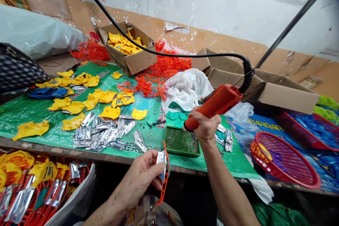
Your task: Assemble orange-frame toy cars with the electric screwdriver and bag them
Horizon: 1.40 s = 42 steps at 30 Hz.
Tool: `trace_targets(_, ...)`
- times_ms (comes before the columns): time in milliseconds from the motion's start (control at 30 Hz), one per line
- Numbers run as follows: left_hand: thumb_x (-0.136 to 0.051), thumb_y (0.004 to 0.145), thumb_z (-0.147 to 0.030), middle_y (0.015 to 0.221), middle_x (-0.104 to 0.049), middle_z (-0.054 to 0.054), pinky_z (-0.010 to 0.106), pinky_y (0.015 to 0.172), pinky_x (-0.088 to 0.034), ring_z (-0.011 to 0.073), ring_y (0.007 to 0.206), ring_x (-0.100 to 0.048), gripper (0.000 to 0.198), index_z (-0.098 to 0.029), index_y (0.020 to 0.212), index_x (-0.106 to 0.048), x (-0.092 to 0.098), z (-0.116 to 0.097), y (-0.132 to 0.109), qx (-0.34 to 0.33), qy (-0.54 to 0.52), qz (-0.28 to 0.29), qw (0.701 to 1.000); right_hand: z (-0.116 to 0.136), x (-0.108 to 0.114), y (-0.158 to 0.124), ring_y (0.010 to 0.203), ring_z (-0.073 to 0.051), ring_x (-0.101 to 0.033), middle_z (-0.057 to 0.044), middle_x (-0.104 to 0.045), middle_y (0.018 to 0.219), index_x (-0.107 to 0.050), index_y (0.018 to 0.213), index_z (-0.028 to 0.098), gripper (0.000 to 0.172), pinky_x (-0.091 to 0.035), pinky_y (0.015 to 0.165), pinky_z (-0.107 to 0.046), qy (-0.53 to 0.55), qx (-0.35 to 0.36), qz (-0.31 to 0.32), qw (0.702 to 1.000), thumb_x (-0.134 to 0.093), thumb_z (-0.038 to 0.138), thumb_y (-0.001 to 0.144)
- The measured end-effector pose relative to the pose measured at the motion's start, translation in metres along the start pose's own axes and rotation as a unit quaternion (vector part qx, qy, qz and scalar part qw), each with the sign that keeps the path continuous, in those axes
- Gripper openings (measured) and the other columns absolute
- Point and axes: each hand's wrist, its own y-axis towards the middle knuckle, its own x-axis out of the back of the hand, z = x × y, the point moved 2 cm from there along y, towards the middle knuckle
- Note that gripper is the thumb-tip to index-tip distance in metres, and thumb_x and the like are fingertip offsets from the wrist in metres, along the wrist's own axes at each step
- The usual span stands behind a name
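Note:
My left hand [140, 176] pinches a shiny silver plastic part [161, 167] together with a curved orange-red plastic frame [166, 180], held in front of the table edge. My right hand [206, 125] is wrapped round a red electric screwdriver [219, 102], whose cable leaves its back end. The tool's front end points down left over a small green tray [185, 153] holding many tiny dark pieces, probably screws; its tip is hard to make out. Loose silver parts [106, 132] lie heaped left of the tray, with yellow molded parts [109, 112] behind them.
A carton [140, 64] of yellow pieces stands at the back beside tangled orange-red frames [172, 64]. A white plastic bag [188, 86] lies mid-table. On the right are open cartons [286, 95] and a red basket [291, 169]. A full sack [87, 187] stands lower left. The black cable [169, 55] hangs overhead.

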Motion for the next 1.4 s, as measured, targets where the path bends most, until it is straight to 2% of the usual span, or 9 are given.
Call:
trace_targets(200, -0.071, 0.072, -0.042, 0.067, -0.057, -0.003, 0.019, 0.047, -0.047, 0.0085, 0.054, -0.052, 0.033, -0.015, 0.085, -0.057, -0.002, -0.004, 0.001, 0.008, 0.001, 0.009, 1.000, 0.001, 0.000, -0.001, 0.053, -0.014, -0.054, 0.002, -0.061, 0.061, -0.064, 0.063, 0.017, 0.013, -0.046, 0.053, -0.031, -0.007, -0.002, 0.003, 1.000, -0.074, 0.021, 0.056)
trace_targets(333, -0.067, 0.075, -0.043, 0.066, -0.060, -0.002, 0.018, 0.047, -0.043, 0.0095, 0.056, -0.054, 0.030, -0.016, 0.081, -0.055, 0.001, -0.010, 0.003, 0.012, 0.062, 0.011, 0.998, 0.004, -0.002, -0.002, 0.053, -0.014, -0.054, 0.003, -0.061, 0.060, -0.064, 0.064, 0.017, 0.014, -0.047, 0.055, -0.031, -0.013, -0.002, 0.012, 1.000, -0.074, 0.021, 0.055)
trace_targets(533, -0.064, 0.075, -0.050, 0.054, -0.048, -0.007, 0.017, 0.037, -0.025, 0.0051, 0.041, -0.034, 0.034, -0.018, 0.070, -0.053, 0.011, -0.017, 0.011, -0.009, 0.153, 0.018, 0.988, 0.002, -0.005, 0.001, 0.052, -0.014, -0.055, 0.003, -0.062, 0.062, -0.064, 0.064, 0.016, 0.015, -0.046, 0.053, -0.031, -0.014, -0.006, 0.016, 1.000, -0.074, 0.020, 0.054)
trace_targets(667, -0.063, 0.078, -0.048, 0.061, -0.059, -0.004, 0.018, 0.043, -0.031, 0.0074, 0.047, -0.047, 0.031, -0.018, 0.075, -0.053, 0.011, -0.015, 0.016, -0.002, 0.142, 0.047, 0.989, 0.006, -0.005, 0.006, 0.050, -0.013, -0.053, 0.002, -0.061, 0.061, -0.062, 0.063, 0.016, 0.013, -0.046, 0.051, -0.031, -0.005, -0.009, 0.020, 1.000, -0.073, 0.019, 0.056)
trace_targets(767, -0.060, 0.082, -0.047, 0.064, -0.062, -0.003, 0.018, 0.044, -0.033, 0.0074, 0.047, -0.047, 0.030, -0.017, 0.084, -0.057, 0.009, -0.016, 0.015, -0.013, 0.152, 0.059, 0.986, 0.024, -0.004, 0.008, 0.049, -0.013, -0.053, 0.003, -0.059, 0.060, -0.059, 0.064, 0.017, 0.013, -0.046, 0.050, -0.031, 0.014, -0.010, 0.033, 0.999, -0.070, 0.020, 0.058)
trace_targets(867, -0.059, 0.083, -0.043, 0.065, -0.060, -0.003, 0.019, 0.046, -0.037, 0.0086, 0.051, -0.050, 0.027, -0.016, 0.082, -0.058, 0.004, -0.017, 0.013, -0.024, 0.148, 0.067, 0.986, 0.055, -0.005, 0.000, 0.050, -0.013, -0.053, 0.004, -0.058, 0.060, -0.060, 0.071, 0.018, 0.016, -0.046, 0.053, -0.031, 0.066, -0.012, 0.061, 0.996, -0.069, 0.017, 0.058)
trace_targets(1067, -0.059, 0.083, -0.040, 0.065, -0.059, -0.003, 0.019, 0.048, -0.039, 0.0090, 0.054, -0.049, 0.023, -0.017, 0.082, -0.058, -0.001, -0.014, 0.012, -0.043, 0.117, 0.074, 0.989, 0.108, -0.006, -0.042, 0.058, -0.015, -0.056, 0.004, -0.059, 0.066, -0.063, 0.093, 0.026, 0.031, -0.049, 0.061, -0.033, 0.169, -0.057, 0.152, 0.972, -0.063, 0.012, 0.065)
trace_targets(1233, -0.060, 0.080, -0.041, 0.061, -0.055, -0.005, 0.019, 0.045, -0.036, 0.0081, 0.049, -0.045, 0.025, -0.017, 0.081, -0.057, -0.004, -0.012, 0.013, -0.059, 0.104, 0.062, 0.991, 0.118, -0.011, -0.073, 0.061, -0.015, -0.059, 0.004, -0.061, 0.069, -0.062, 0.098, 0.029, 0.036, -0.051, 0.065, -0.034, 0.198, -0.097, 0.209, 0.953, -0.069, 0.013, 0.067)
trace_targets(1400, -0.058, 0.077, -0.038, 0.057, -0.050, -0.006, 0.019, 0.044, -0.035, 0.0081, 0.047, -0.041, 0.022, -0.016, 0.080, -0.055, -0.006, -0.012, 0.013, -0.063, 0.110, 0.047, 0.991, 0.116, -0.015, -0.080, 0.061, -0.014, -0.060, 0.004, -0.062, 0.070, -0.060, 0.108, 0.028, 0.043, -0.053, 0.065, -0.034, 0.195, -0.094, 0.220, 0.951, -0.072, 0.018, 0.068)
